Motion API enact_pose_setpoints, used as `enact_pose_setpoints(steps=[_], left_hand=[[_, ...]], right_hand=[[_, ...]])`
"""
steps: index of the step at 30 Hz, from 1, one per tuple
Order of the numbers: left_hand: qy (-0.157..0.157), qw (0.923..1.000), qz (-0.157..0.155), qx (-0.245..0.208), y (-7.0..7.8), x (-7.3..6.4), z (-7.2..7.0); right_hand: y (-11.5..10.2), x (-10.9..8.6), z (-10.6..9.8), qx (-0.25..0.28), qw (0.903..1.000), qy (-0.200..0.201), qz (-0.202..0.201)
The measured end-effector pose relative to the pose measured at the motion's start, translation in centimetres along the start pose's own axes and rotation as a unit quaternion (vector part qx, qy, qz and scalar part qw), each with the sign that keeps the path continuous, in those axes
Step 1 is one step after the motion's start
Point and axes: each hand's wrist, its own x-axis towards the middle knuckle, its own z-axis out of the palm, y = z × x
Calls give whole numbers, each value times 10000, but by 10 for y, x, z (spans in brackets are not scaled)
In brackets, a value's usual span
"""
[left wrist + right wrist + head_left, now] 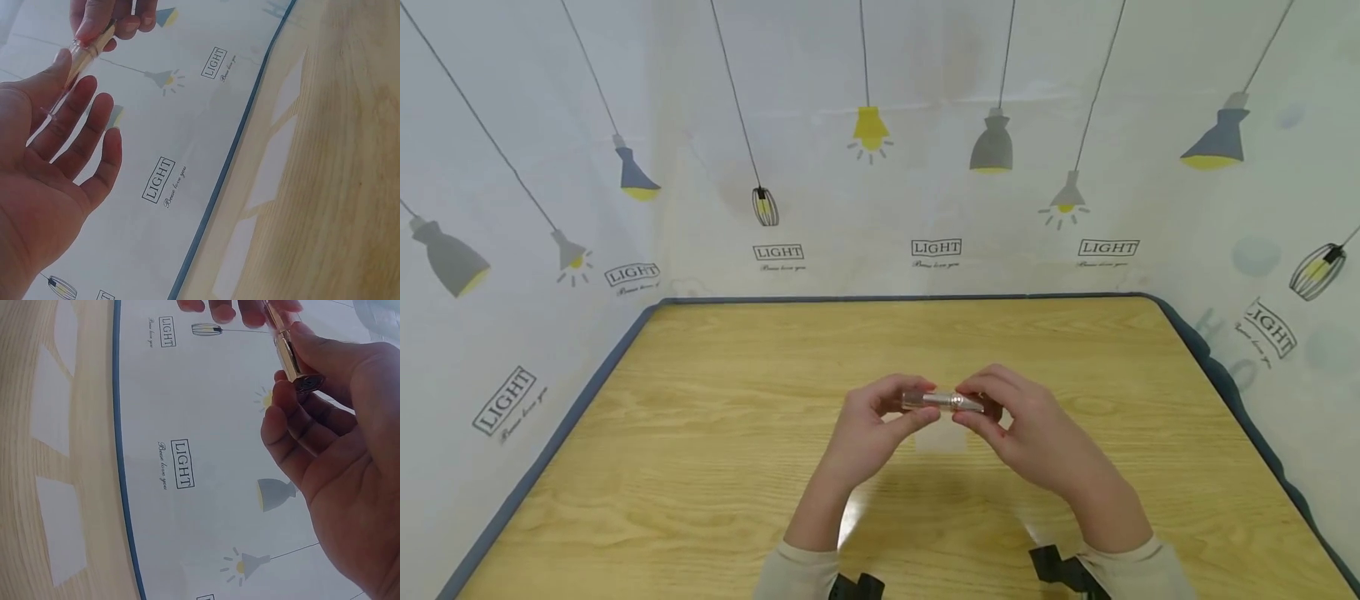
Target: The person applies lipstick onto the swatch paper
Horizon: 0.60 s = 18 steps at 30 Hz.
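Note:
In the head view a slim, shiny lipstick tube point(940, 401) is held level above the table, between both hands. My left hand point(868, 429) pinches its left end between thumb and fingers. My right hand point(1037, 433) grips the other end the same way. The left wrist view shows a clear section of the lipstick tube point(80, 61) at the left thumb, the other left fingers spread loosely. Seen from the right wrist, the gold body point(287, 356) ends in a dark round base by the right fingertips. Fingers cover parts of both ends.
A wooden table point(700, 433) lies below, with a dark blue edge against the walls point(820, 167) printed with lamps. Under the hands is a pale square patch point(942, 439), perhaps a reflection. Black wrist mounts point(1063, 571) sit at the sleeves.

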Motion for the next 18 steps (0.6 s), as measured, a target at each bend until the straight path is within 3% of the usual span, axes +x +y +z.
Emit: enact_pose_setpoints(steps=[8, 14, 18], left_hand=[[148, 9998, -53, 97, -1, 0, -12], [448, 9989, -48, 119, -6, -1, -27], [711, 9968, -250, 265, -14, -3, -40]], right_hand=[[7, -3, -8, -99, 9993, 30, 357], [12, -6, -9, 284, 9960, 135, 834], [15, -8, -8, 294, 9947, 169, 976]])
